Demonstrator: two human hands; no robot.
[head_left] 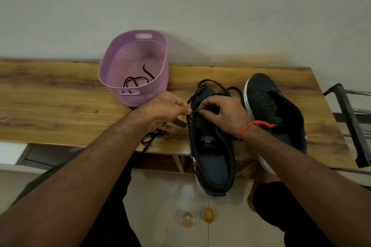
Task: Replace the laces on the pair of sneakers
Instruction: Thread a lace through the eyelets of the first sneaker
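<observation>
A: Head view showed both hands over the near sneaker (212, 146), which lay on the wooden surface (60, 94) with its heel hanging past the front edge. The left hand (162, 112) pinched the tip of a black lace (212, 84) between thumb and forefinger, right at an eyelet on the shoe's left side.

B: And the right hand (222, 114)?

A: Its fingers were curled down on the tongue area, touching the same lace from the other side. How firmly they held it, I couldn't tell. A red thread (255, 124) was round that wrist.

B: The second sneaker (275, 106)?

A: Just beside the first on its right, eyelets bare. More lace lay loose at the surface's edge below the left hand, and another black lace (136, 82) sat in the pink basket (112, 66) behind.

B: So how should the threading be done well?

A: I'd judge: hold the tip close to its end so it stays stiff, steady the eyelet flap with the other hand, push straight through, then draw the slack out evenly without twisting.
</observation>
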